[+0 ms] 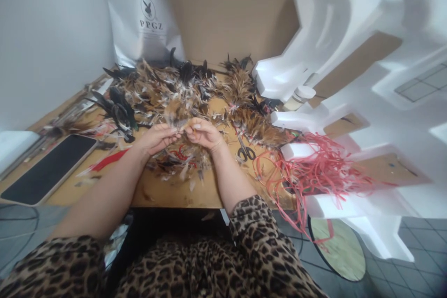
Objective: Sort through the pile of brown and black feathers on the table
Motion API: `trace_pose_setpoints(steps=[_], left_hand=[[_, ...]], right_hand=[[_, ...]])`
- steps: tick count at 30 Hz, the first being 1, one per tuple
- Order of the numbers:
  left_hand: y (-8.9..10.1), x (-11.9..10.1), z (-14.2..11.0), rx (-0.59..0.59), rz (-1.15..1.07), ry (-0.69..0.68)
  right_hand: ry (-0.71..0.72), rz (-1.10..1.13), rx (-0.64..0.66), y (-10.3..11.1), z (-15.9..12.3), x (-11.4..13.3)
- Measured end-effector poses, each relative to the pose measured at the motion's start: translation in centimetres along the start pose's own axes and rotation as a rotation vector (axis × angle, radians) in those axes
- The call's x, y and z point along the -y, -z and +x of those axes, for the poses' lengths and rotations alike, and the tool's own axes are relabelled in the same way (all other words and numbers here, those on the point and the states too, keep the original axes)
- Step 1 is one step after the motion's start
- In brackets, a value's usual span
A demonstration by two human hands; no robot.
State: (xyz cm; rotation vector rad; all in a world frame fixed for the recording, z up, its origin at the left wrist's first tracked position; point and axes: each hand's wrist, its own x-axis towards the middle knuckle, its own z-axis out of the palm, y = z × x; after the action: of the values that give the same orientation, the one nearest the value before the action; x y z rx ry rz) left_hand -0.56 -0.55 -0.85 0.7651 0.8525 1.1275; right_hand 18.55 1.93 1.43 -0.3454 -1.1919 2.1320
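Note:
My left hand (pixel 159 138) and my right hand (pixel 205 134) meet over the middle of the table. The fingers of both are pinched around small brown feathers (pixel 177 112), whose fluffy tips show just above the left fingertips. Exactly how each finger grips them is hard to make out. Behind the hands lies a wide heap of brown and white feathers (pixel 153 86). Loose feathers (pixel 190 167) with bits of red are scattered beneath my wrists. Black-handled scissors (pixel 246 152) rest to the right of my right wrist.
A phone (pixel 49 170) lies at the left, near dark feathers (pixel 117 109). Brown feather bunches (pixel 256 125) sit at the right, beside tangled red ribbon (pixel 321 167) hanging over the edge. White foam pieces (pixel 349 9) crowd the right side; a silver bag (pixel 145 14) stands behind.

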Motion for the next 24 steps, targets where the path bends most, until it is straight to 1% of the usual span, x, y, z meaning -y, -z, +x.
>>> trace_pose_setpoints(steps=[6,10,15,18,22,24], left_hand=[[-0.4,-0.1,0.1,-0.017,-0.037,-0.021],[-0.5,-0.1,0.1,-0.033,-0.063,-0.027],[-0.5,0.1,0.3,-0.024,-0.063,-0.038],[-0.7,0.2,0.5,-0.042,-0.069,-0.045],[-1.0,0.4,0.8,-0.086,-0.102,-0.073],[-1.1,0.4,0.9,-0.117,-0.136,-0.082]], right_hand=[[-0.002,-0.008,-0.044,0.3,0.2,-0.3],[-0.021,-0.016,-0.113,0.1,0.1,-0.2],[0.05,0.006,-0.182,-0.3,0.5,-0.6],[0.072,-0.019,-0.261,-0.5,1.1,-1.0],[0.077,-0.088,-0.432,-0.8,1.8,-1.5],[0.101,-0.117,-0.492,-0.9,2.0,-1.7]])
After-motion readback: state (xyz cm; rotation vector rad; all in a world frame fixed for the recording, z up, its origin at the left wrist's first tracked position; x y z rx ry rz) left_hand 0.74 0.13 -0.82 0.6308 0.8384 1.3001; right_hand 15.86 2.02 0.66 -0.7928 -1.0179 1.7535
